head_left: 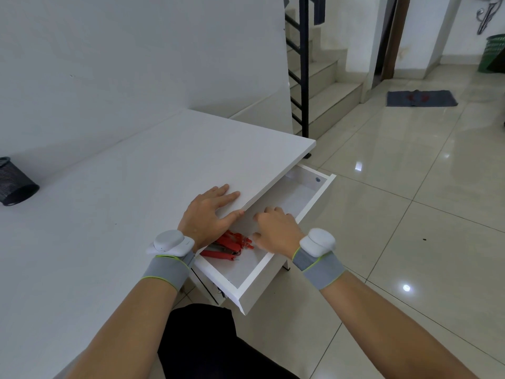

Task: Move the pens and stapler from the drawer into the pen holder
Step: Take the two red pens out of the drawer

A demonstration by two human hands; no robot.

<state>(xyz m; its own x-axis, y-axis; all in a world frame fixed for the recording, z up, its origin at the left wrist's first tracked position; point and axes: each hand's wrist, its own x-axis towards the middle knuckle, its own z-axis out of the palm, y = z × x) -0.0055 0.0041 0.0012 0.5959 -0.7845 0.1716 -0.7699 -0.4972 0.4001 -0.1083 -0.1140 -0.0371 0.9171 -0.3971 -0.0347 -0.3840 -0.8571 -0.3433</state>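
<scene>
A white drawer [317, 198] stands pulled out from under the white desk's right edge. Inside it, near its front left, lie red pens [235, 239] and a red stapler [220, 254], partly hidden by my left wrist. My left hand [210, 214] rests flat on the desk edge, fingers spread, holding nothing. My right hand [276, 228] hovers inside the drawer just right of the red pens, fingers curled downward with nothing in them. The black mesh pen holder [15, 181] stands on the desk at the far left, cut off by the frame edge.
The white desk [123, 201] stands against a white wall. To the right is glossy tiled floor [410, 214]. A black stair railing [300, 64] and steps lie behind the desk, a grey mat [420, 98] and a green bin [492, 53] further off.
</scene>
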